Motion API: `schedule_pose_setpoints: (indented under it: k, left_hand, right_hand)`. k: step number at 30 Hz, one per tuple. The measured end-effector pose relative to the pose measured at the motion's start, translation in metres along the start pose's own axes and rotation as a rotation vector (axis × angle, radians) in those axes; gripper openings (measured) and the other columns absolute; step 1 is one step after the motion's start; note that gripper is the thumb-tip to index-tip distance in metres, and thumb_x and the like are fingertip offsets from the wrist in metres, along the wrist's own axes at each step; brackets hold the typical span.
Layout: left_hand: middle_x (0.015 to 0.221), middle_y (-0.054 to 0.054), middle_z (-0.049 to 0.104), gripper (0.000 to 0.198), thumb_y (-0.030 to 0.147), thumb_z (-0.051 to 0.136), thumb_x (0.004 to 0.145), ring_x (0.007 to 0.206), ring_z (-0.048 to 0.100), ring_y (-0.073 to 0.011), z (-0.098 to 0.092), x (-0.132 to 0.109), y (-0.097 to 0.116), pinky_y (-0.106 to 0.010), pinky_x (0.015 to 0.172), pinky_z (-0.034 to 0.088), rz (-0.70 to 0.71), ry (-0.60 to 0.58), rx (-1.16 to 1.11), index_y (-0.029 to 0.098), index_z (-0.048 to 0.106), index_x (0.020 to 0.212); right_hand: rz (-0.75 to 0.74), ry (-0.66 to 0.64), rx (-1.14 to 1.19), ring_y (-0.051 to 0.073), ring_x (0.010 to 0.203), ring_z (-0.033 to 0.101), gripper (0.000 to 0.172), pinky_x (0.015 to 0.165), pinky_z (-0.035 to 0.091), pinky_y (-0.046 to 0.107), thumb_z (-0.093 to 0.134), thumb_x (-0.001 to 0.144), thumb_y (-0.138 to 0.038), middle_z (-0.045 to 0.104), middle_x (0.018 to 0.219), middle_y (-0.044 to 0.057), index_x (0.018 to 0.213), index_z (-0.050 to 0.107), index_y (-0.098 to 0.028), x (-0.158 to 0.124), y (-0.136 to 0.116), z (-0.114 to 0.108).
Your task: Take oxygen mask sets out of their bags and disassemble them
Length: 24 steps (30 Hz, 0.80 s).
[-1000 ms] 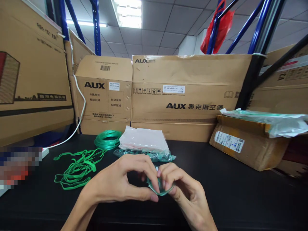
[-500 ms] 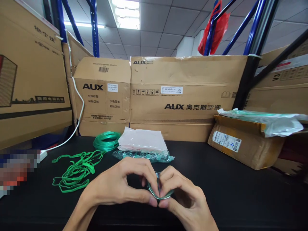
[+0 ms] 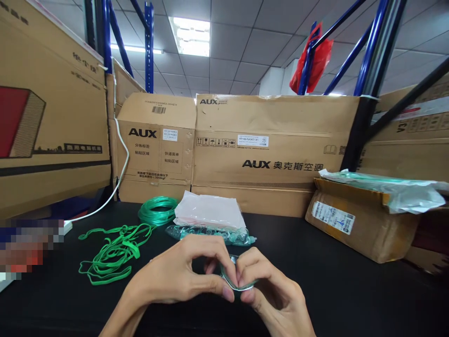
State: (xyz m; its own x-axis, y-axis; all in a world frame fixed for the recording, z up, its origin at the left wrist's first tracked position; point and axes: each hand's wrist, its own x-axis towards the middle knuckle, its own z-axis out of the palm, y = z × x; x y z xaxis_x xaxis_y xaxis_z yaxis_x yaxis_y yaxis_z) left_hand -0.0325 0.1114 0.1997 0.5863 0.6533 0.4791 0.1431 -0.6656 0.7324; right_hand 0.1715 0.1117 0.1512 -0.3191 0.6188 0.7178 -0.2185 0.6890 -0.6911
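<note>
Both my hands meet over the black table (image 3: 333, 290), pinching one small clear greenish plastic piece (image 3: 237, 282) between them. My left hand (image 3: 178, 276) curls round it from the left, thumb and fingertips pressed on its edge. My right hand (image 3: 271, 292) grips it from the right, fingers closed. Most of the piece is hidden by my fingers. Just behind the hands lies a clear bag of small green-tinted parts (image 3: 210, 232) with a stack of clear plastic bags (image 3: 209, 210) on top.
A tangle of green straps (image 3: 112, 252) and a coil of green tubing (image 3: 157, 209) lie at the left. Large AUX cartons (image 3: 273, 150) wall the back. A brown box with a plastic bag (image 3: 361, 224) sits at the right. A white cable (image 3: 117, 178) hangs at the left.
My hands stay pinched on the same piece, with fingers shifted slightly. The view has moved a little, so everything sits slightly lower in the picture.
</note>
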Motion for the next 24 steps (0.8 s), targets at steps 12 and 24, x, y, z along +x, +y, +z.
schedule_pose_setpoints:
  k: [12, 24]
  left_hand:
    - [0.087, -0.001, 0.063, 0.01, 0.027, 0.072, 0.093, 0.079, 0.055, -0.0151, 0.002, 0.001, -0.004, -0.027, 0.075, 0.043, 0.105, 0.021, -0.048, 0.018, 0.069, 0.089]
    - [0.088, 0.0, 0.065, 0.012, 0.01, 0.077, 0.085, 0.079, 0.059, -0.014, 0.004, 0.003, -0.006, -0.026, 0.075, 0.048, 0.089, 0.042, -0.083, 0.017, 0.068, 0.085]
  right_hand:
    - [0.072, 0.038, 0.002, 0.019, 0.084, 0.063, 0.004, 0.075, 0.051, 0.029, 0.074, 0.091, -0.034, 0.065, 0.09, 0.002, 0.09, 0.077, -0.032, -0.002, 0.002, -0.002]
    - [0.034, -0.029, -0.136, 0.02, 0.078, 0.064, 0.009, 0.068, 0.051, 0.03, 0.073, 0.091, -0.031, 0.066, 0.085, 0.002, 0.085, 0.079, -0.033, 0.002, 0.0, -0.011]
